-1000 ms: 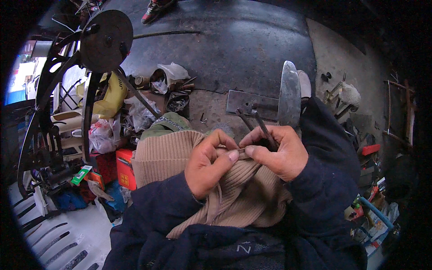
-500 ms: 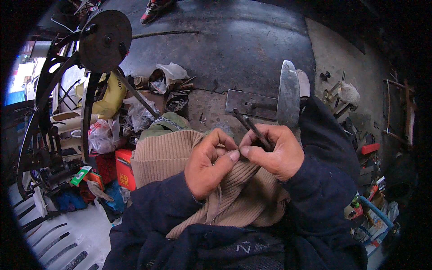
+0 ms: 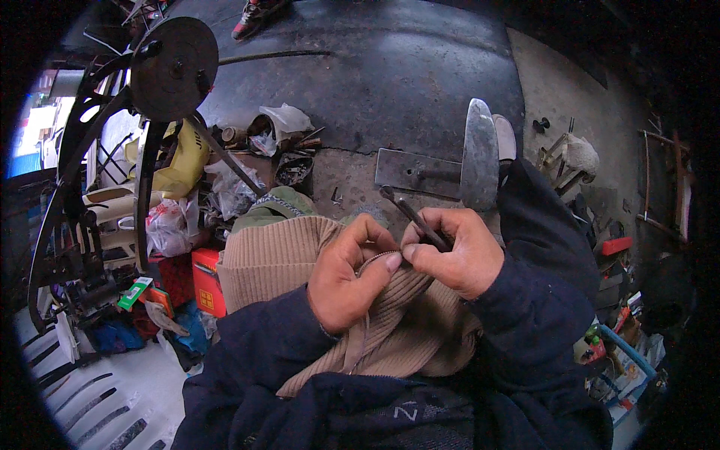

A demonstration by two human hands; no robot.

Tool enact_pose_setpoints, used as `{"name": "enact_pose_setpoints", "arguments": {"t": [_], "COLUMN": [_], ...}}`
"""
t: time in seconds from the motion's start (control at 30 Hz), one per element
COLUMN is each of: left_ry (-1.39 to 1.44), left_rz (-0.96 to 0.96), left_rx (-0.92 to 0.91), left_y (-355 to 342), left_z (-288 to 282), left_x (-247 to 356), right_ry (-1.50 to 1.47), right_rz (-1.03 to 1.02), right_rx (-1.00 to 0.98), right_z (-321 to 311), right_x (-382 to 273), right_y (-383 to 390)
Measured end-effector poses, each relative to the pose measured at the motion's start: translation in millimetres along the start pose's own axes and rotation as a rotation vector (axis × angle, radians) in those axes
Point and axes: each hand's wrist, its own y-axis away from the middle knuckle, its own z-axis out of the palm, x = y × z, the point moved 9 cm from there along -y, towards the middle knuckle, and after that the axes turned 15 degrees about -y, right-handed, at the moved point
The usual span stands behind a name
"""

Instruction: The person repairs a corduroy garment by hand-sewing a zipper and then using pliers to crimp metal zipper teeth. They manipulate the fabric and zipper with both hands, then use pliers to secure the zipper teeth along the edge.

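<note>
A beige ribbed knit garment point(image 3: 274, 255) with a zipper point(image 3: 365, 330) lies over my lap. My left hand point(image 3: 345, 274) is closed, pinching the zipper's edge between thumb and index finger. Close against it, my right hand point(image 3: 461, 251) is closed too, thumb and index finger at the same spot on the zipper. That hand also holds dark metal pliers point(image 3: 409, 211), whose handles stick out toward the far left; their jaws are hidden in the palm. Whatever small part lies between my fingertips is too small to make out.
Beyond my hands stands a metal shoe anvil point(image 3: 480, 154) beside a flat metal plate point(image 3: 409, 171). At the left rises a black machine with a round wheel point(image 3: 176, 67), near plastic bags point(image 3: 172, 225) and a red box point(image 3: 208, 281). Another person's shoe point(image 3: 251, 21) shows at the top.
The pliers' two handles, spread apart before, now lie nearly in line with each other. My right hand has shifted very slightly; my left hand stays at the zipper.
</note>
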Motion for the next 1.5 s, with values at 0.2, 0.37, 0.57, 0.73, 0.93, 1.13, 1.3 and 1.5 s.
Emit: {"name": "enact_pose_setpoints", "arguments": {"t": [0.2, 0.37, 0.57, 0.73, 0.93, 1.13, 1.3, 1.5], "left_ry": [-0.088, -0.162, -0.081, 0.030, 0.161, 0.314, 0.344, 0.345], "left_rz": [0.042, 0.058, 0.055, -0.006, -0.074, -0.099, -0.109, -0.136], "left_rx": [-0.001, 0.016, 0.051, 0.033, -0.042, -0.090, -0.105, -0.120], "left_y": [-0.6, -0.6, -1.0, 0.2, -2.6, -6.3, -7.1, -5.8], "left_z": [-0.5, -3.0, -6.0, -5.2, -3.9, -1.4, 0.9, 3.9], "left_x": [5.9, 8.3, 7.1, 1.2, -6.9, -10.1, -10.1, -10.5], "right_ry": [0.022, 0.035, 0.013, 0.001, 0.034, -0.062, -0.104, -0.101], "right_rz": [-0.016, -0.025, -0.030, -0.057, -0.021, 0.017, 0.011, 0.014], "right_rx": [0.006, -0.004, 0.015, 0.026, 0.004, 0.018, 0.040, 0.063], "right_z": [0.3, 0.7, -1.4, -1.5, -2.1, -3.6, -6.3, -7.7], "right_x": [0.3, -0.1, -4.2, -6.0, -0.7, 5.7, 7.5, 6.3], "right_y": [-0.9, -1.4, 0.8, 1.7, 0.0, -1.5, -1.3, -1.3]}}
